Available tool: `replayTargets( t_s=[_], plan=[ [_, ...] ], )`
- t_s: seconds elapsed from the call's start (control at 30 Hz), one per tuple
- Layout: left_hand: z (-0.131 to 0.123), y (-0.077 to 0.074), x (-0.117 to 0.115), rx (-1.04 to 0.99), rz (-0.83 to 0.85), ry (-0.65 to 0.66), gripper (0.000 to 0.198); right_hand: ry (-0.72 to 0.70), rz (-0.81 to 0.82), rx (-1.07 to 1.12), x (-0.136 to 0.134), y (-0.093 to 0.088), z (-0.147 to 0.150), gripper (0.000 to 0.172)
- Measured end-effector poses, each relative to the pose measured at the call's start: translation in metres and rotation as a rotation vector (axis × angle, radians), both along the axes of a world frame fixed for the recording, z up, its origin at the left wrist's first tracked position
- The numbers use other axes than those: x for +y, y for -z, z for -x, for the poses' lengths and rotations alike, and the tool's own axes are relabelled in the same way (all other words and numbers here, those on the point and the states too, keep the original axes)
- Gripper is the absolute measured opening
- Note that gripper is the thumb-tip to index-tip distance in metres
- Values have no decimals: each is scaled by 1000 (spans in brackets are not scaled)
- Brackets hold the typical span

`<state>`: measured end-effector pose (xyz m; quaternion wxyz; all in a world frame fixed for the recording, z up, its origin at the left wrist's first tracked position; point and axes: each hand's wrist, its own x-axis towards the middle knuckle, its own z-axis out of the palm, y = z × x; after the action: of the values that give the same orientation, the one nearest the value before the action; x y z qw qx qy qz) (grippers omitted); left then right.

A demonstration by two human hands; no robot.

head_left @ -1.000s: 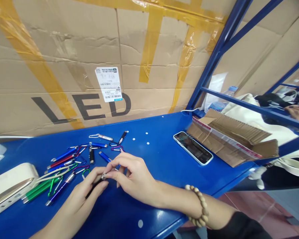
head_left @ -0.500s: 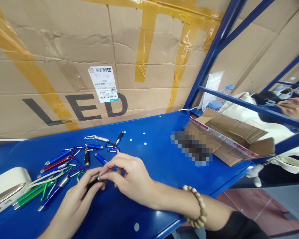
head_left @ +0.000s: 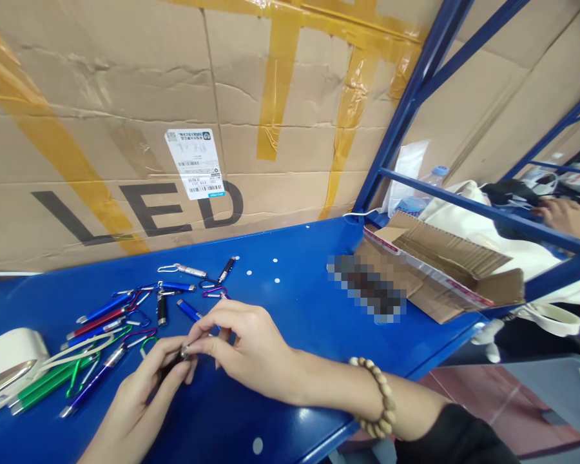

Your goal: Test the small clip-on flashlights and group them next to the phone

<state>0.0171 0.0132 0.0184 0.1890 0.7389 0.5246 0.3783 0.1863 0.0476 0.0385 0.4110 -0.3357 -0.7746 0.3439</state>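
My left hand (head_left: pixel 147 390) is closed around a small black keychain flashlight (head_left: pixel 184 354), whose silver end pokes out between the fingers. Most of its body is hidden in the palm. Thumb and forefinger of my right hand (head_left: pixel 254 341) pinch that silver end. Behind the hands on the blue shelf (head_left: pixel 290 367) lie several similar flashlights with carabiner clips: a black one (head_left: pixel 162 307), a silver one (head_left: pixel 192 271), a red one (head_left: pixel 96 322), a green one (head_left: pixel 46 385) and a dark blue one (head_left: pixel 94 383). Another blue one (head_left: pixel 189 310) is partly covered by my right hand.
A white device (head_left: pixel 12 361) with a cable sits at the left. An open cardboard box (head_left: pixel 430 277) stands at the right, beside a blurred-out dark item (head_left: pixel 367 287). A large taped carton (head_left: pixel 125 96) backs the shelf. Blue frame bars (head_left: pixel 483 209) cross the right; beyond them shows another person's hand (head_left: pixel 563 216).
The whole view has shifted slightly, so things sit a little further left. Both hands keep their hold on the black flashlight, with barely any change in the fingers.
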Motion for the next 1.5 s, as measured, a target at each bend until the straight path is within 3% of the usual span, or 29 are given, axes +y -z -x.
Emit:
replayTargets(
  t_s=[0.27,0.47,0.53,0.63,0.77,0.87,1.03,1.17,1.23,1.33,1.43,1.5],
  plan=[
    [2,-2,-1,21,-53,20,12,-36,-141,-97,1,-14,-6,10],
    [4,-3,-2,28,-57,9,20,-78,-571,-663,6,-23,-17,24],
    [4,-1,-2,31,-61,27,23,-125,-631,-782,7,-24,-18,20],
    [3,8,-2,21,-82,13,29,-200,-595,-846,7,-24,-17,18],
    [3,17,-3,31,-88,-43,34,-261,-478,-848,5,-25,-14,18],
    [2,14,-3,25,-72,-49,30,-280,-350,-793,5,-30,-13,21],
    [4,6,-5,42,-149,93,12,-365,-78,-580,5,-32,-17,26],
    [6,9,-8,111,-218,162,12,-415,143,-396,5,-20,-16,26],
    [6,12,-9,173,-242,189,14,-398,301,-328,5,-12,-14,29],
    [7,14,-8,231,-342,189,17,-413,670,-196,6,-1,-10,28],
    [8,14,-8,270,-417,194,18,-534,996,-29,10,7,-8,35],
    [8,13,-9,287,-427,206,20,-594,1130,38,13,9,-9,41]
  ],
)
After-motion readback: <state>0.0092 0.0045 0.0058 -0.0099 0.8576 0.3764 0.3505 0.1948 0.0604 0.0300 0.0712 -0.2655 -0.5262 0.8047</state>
